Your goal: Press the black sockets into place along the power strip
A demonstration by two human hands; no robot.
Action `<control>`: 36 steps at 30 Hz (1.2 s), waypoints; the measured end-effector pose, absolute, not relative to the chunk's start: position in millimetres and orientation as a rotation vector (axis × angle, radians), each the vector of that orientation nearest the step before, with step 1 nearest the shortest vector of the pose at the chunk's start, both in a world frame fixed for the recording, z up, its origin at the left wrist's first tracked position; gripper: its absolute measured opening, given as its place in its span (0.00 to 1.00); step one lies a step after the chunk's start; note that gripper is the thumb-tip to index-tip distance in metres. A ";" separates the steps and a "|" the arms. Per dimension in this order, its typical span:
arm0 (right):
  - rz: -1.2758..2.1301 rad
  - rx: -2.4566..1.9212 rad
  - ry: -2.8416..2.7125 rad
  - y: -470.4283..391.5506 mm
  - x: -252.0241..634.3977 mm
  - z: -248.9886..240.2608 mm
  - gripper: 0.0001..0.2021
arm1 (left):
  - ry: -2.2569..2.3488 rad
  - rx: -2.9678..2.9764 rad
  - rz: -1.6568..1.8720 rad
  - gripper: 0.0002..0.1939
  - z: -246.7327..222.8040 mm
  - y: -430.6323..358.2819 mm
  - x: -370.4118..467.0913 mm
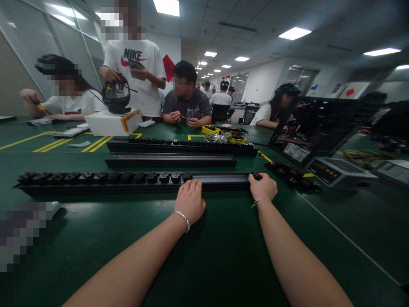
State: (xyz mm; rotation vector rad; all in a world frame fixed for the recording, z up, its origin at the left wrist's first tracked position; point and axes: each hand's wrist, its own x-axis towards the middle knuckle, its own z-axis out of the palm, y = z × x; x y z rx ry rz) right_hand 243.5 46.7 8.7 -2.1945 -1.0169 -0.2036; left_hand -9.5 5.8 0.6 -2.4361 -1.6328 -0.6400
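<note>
A long black channel rail lies across the green table in front of me. Small dark round parts with black bodies stand in a row along its left and middle stretch; their exact kind is unclear. My left hand is bent over the rail's near edge, fingers together, just beside the last part of the row. At the rail's right end my right hand pinches a similar small black part, mostly covered by the fingers. Between the hands, the rail's bare grey inside shows.
Behind lie a second bare rail and a third rail holding similar parts. Loose black parts, a power supply box and an open computer case are to the right. Several people sit or stand across the table.
</note>
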 end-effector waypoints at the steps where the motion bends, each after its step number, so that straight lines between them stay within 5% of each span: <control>1: -0.206 -2.198 -1.015 47.0 244.1 8.5 0.18 | -1.631 -2.435 -0.643 0.28 0.5 5.8 -9.4; 36: -0.215 -2.137 -0.976 46.6 256.3 5.9 0.19 | -1.665 -2.457 -0.616 0.28 3.9 4.8 -8.6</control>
